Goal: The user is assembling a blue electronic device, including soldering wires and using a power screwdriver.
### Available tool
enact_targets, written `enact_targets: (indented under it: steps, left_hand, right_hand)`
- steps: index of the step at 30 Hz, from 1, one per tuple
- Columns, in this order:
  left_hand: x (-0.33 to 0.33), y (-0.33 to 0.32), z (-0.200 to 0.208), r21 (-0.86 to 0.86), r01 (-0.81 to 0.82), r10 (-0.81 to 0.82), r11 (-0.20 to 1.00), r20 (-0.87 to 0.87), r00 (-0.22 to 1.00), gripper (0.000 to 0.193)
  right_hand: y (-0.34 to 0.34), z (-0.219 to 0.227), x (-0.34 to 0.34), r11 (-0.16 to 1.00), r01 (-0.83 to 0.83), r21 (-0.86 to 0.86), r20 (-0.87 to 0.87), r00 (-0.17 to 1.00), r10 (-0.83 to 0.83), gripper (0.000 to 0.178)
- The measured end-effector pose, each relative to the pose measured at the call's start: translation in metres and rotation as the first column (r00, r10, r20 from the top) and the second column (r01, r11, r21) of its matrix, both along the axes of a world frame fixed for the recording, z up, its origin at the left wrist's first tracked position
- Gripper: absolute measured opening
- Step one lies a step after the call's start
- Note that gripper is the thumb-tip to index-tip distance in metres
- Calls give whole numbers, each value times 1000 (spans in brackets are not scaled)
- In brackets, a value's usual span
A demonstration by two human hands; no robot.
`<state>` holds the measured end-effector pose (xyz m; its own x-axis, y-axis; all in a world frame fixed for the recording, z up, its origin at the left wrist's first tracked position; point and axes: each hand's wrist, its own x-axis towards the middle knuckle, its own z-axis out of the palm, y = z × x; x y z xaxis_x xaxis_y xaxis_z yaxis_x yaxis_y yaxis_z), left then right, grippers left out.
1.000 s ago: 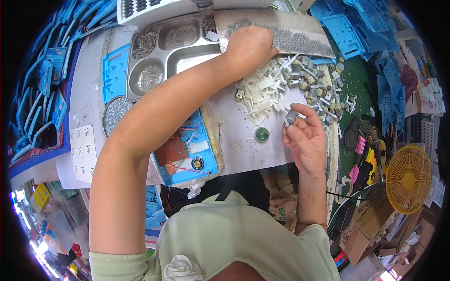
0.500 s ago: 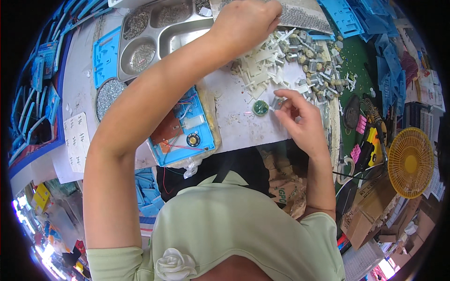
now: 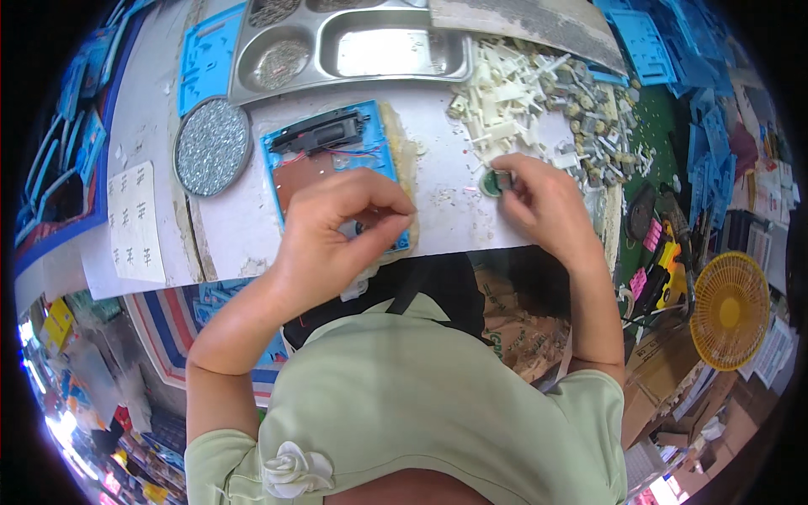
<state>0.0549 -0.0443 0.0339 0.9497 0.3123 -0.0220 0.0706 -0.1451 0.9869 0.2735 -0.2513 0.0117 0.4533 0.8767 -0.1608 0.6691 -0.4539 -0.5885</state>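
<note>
My right hand [image 3: 551,206] pinches a small grey motor [image 3: 504,180] between thumb and fingertips, right at a small round green dish [image 3: 488,184]. Whether the motor touches the dish is hard to see. Over the near part of an open blue plastic case [image 3: 383,126], my left hand [image 3: 332,236] is closed, thumb against fingertip; anything in that pinch is too small to make out. The case holds a black part [image 3: 324,133], a brown circuit board [image 3: 299,175] and thin wires. Part of it is hidden by my left hand.
Beyond the dish lie heaped white plastic parts [image 3: 505,93] and several small motors [image 3: 589,126]. A metal compartment tray [image 3: 383,82] and a board of small metal pieces [image 3: 539,21] sit at the back. Left is a round tin of screws [image 3: 210,147]. A yellow fan [image 3: 730,311] stands right.
My left hand has come back from the board of small metal pieces to the blue case. My right hand has brought the motor against or over the green dish. The view has shifted.
</note>
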Motion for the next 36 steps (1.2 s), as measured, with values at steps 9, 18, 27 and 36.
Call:
enact_targets:
  steps: [9,18,27,36]
  left_hand:
    - [-18,-20,-10,-91,-106,97,990,-95,991,27]
    - [-23,-19,-15,-99,-121,117,988,-42,992,30]
    - [-22,-15,-26,494,-242,62,835,351,934,28]
    - [-23,-9,-29,179,-187,116,966,347,931,26]
  right_hand:
    - [28,18,-69,890,415,188,-904,427,-8,47]
    - [42,3,-77,929,326,177,-931,362,51,45]
    - [44,21,-81,933,140,331,-479,877,38,45]
    - [49,14,-77,815,-134,564,-180,943,279,37]
